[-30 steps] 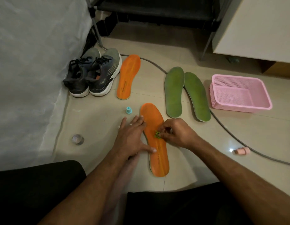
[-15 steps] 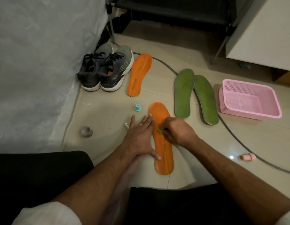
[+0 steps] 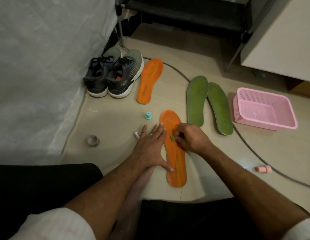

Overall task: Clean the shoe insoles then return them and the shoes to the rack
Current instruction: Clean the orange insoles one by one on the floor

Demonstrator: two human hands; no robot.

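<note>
1. Head view puts my left hand (image 3: 151, 144) flat on the floor with its fingers straight and spread; the fingertips and the thumb lie on the left edge of the near orange insole (image 3: 174, 153), pressing it down.
2. My right hand (image 3: 191, 137) has its fingers curled and pinches a small green scrubbing piece (image 3: 172, 138) against the middle of that insole.
3. That insole lies lengthwise on the tiled floor (image 3: 116, 135) between my knees, toe end pointing away from me.
4. A small white tube (image 3: 137, 135) peeks out just left of my left hand; a teal cap (image 3: 148, 116) stands just beyond it, and a roll of tape (image 3: 93, 140) lies further left.
5. I see a second orange insole (image 3: 149, 80) further off, just beside a pair of dark running shoes (image 3: 114, 75) standing by the white cover (image 3: 38, 75).
6. Two green insoles (image 3: 208, 104) lie side by side to the right, across a grey cable (image 3: 251, 153), with a pink basket (image 3: 263, 108) beyond them.
7. A pink capped item (image 3: 263, 168) lies near the cable by my right forearm.
</note>
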